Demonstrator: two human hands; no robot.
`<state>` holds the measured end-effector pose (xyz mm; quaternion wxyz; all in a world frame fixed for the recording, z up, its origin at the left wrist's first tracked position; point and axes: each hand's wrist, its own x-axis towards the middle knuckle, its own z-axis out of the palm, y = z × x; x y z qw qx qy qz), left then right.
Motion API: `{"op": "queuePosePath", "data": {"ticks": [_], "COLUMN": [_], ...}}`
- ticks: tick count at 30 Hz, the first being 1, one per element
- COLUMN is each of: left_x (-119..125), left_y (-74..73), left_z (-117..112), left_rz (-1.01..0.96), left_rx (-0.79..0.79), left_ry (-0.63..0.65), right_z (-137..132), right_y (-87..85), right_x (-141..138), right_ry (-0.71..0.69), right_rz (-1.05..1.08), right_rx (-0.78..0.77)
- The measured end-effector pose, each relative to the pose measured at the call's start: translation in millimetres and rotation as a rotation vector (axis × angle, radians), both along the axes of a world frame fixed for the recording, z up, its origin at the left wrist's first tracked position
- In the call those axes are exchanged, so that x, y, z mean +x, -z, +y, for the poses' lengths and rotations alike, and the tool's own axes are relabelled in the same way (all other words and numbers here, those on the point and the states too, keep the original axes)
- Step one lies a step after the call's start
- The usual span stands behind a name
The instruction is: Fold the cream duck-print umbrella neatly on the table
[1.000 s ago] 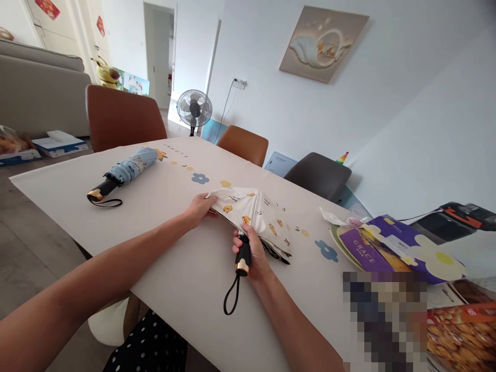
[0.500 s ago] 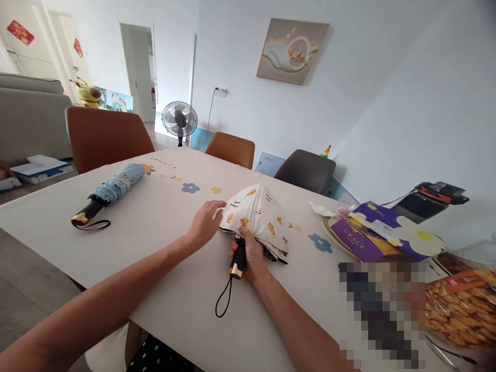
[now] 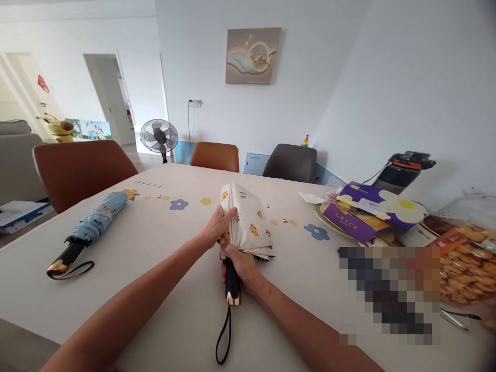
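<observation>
A white folding umbrella (image 3: 251, 219) with small yellow cartoon prints is held over the table in front of me, its canopy loosely folded. My right hand (image 3: 241, 266) is closed around the top of its black handle, just below the fabric. From the gold-coloured handle end hangs a black wrist strap. My left hand (image 3: 219, 225) presses the left side of the canopy, thumb on the front of the cloth; its other fingers are partly hidden behind. To the left lies a light blue folded umbrella (image 3: 99, 217) with a black and gold handle and a strap.
The table (image 3: 170, 320) has a pale cloth with printed flowers. On the right are a purple box (image 3: 349, 219), a black-lidded bottle (image 3: 403, 173), a bag of nut-like snacks (image 3: 468, 266) and a blurred-out patch. Chairs (image 3: 215, 156) line the far side.
My left hand has moved from beside the canopy edge onto the cloth and gathers it inward. The canopy is now narrower. The view has turned right, and my right hand still holds the handle.
</observation>
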<state>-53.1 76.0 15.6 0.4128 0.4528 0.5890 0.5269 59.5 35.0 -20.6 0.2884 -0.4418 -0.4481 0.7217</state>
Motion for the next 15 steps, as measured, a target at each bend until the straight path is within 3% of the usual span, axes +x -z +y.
{"op": "queuePosePath", "data": {"ticks": [9,15], "left_x": [-30,-30], "left_y": [-7.0,-25.8], "left_z": [15,8], "left_rz": [-0.590,-0.636], "left_rx": [-0.117,0.064], "left_ry": [0.024,-0.082], "right_z": [-9,-10], "right_y": [-3.1,-16.3], "right_x": [-2,0], "right_ry": [-0.248,-0.208], "right_rz": [0.012,0.271], "right_rx": [-0.080,-0.016]}}
